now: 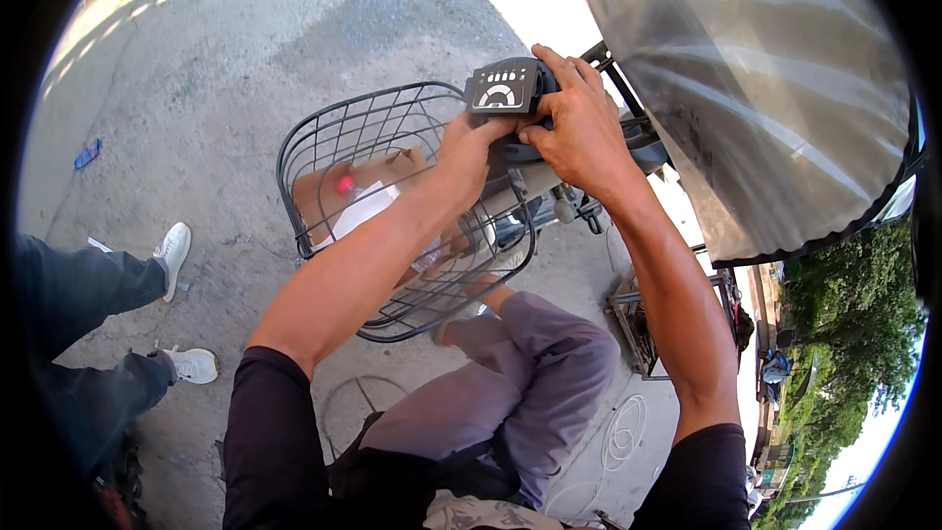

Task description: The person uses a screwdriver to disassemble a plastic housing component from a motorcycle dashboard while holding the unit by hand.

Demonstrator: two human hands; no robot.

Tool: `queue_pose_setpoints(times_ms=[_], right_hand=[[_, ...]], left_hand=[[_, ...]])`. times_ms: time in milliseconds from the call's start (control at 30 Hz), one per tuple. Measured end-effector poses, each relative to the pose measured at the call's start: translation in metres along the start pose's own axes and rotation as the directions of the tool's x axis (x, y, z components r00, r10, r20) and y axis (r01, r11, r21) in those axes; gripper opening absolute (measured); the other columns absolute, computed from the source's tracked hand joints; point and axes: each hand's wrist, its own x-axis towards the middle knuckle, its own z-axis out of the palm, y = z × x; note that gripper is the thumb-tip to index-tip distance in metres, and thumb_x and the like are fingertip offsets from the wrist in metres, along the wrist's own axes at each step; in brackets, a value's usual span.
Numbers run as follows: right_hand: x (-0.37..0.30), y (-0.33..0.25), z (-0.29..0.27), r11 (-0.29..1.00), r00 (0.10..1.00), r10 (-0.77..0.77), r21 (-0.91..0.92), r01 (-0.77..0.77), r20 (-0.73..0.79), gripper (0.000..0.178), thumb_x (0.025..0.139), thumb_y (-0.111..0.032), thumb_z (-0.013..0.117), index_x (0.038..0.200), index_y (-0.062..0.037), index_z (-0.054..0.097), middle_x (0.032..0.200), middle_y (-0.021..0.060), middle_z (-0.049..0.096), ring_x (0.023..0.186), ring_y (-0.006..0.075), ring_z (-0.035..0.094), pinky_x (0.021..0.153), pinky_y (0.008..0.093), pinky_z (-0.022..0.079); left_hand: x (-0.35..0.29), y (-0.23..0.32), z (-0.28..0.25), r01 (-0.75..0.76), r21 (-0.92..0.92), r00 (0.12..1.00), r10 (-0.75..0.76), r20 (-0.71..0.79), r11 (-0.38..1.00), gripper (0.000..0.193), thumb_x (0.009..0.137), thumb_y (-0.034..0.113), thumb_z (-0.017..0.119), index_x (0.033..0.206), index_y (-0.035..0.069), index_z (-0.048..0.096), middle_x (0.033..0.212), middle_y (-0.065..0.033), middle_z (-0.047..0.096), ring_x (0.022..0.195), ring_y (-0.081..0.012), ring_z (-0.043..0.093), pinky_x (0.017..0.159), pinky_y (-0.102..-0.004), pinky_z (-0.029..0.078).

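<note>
The L hand [469,159] and the R hand [579,128] were both at the black display unit [502,86], which was located above the upper R rim of the wire basket [343,93], approx. upper middle of the view. The R hand was partly closed: its index finger reached over the top side of the unit, its thumb was bent below, so the hand was clamped on the R side of the housing. The L hand was under the lower edge of the unit, w/ thumb side toward the R hand; some of its fingers were hidden, so I cannot tell if they were gripping or only touching. The two hands were close together, nearly meeting under the unit. The face of the display showed light marks and a curved gauge. In the basket, partly behind the L forearm, there was a cardboard box [322,198] w/ a red round item [345,185] and white paper [365,208]. On the R, a transparent plastic sheet [756,88] was hanging near the R forearm. On the L, another person in dark trousers [93,285] and white shoes [175,257] stood on the concrete ground [245,304]; a white cable [623,432] lay coiled at lower R.
</note>
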Motion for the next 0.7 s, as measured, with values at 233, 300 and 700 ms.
queue_pose_setpoints(times_ms=[233, 300, 700], right_hand=[[0.009, 0.009, 0.005, 1.000, 0.998, -0.002, 0.028, 0.000, 0.060, 0.017, 0.081, -0.016, 0.085, 0.093, -0.0042, 0.086, 0.168, 0.0062, 0.045, 0.152, 0.0381, 0.038, 0.115, 0.0668, 0.038], [0.011, 0.010, 0.008, 0.998, 0.998, 0.002, 0.061, -0.006, 0.059, 0.018, 0.081, -0.017, 0.086, 0.093, -0.0040, 0.086, 0.169, 0.0059, 0.044, 0.152, 0.0380, 0.038, 0.115, 0.0684, 0.038], [0.008, 0.002, 0.006, 0.999, 0.997, 0.045, 0.003, -0.045, 0.056, 0.021, 0.080, -0.020, 0.088, 0.095, -0.0050, 0.086, 0.170, 0.0071, 0.043, 0.152, 0.0390, 0.039, 0.117, 0.0673, 0.037]], left_hand=[[0.002, -0.004, -0.002, -0.016, -0.007, 1.000, 0.016, -0.001, 1.000, 0.024, 0.105, 0.015, 0.065, 0.124, 0.000, 0.064, 0.113, -0.0066, 0.071, 0.102, -0.0157, 0.069, 0.094, -0.0347, 0.056], [0.000, -0.004, -0.002, -0.009, 0.007, 1.000, 0.009, 0.002, 1.000, 0.024, 0.106, 0.014, 0.065, 0.125, 0.000, 0.064, 0.114, -0.0065, 0.071, 0.103, -0.0154, 0.069, 0.094, -0.0346, 0.055], [-0.003, 0.001, 0.002, -0.001, -0.023, 1.000, 0.000, -0.008, 1.000, 0.026, 0.104, 0.011, 0.064, 0.128, 0.001, 0.063, 0.117, -0.0083, 0.071, 0.108, -0.0160, 0.068, 0.097, -0.0347, 0.054]])
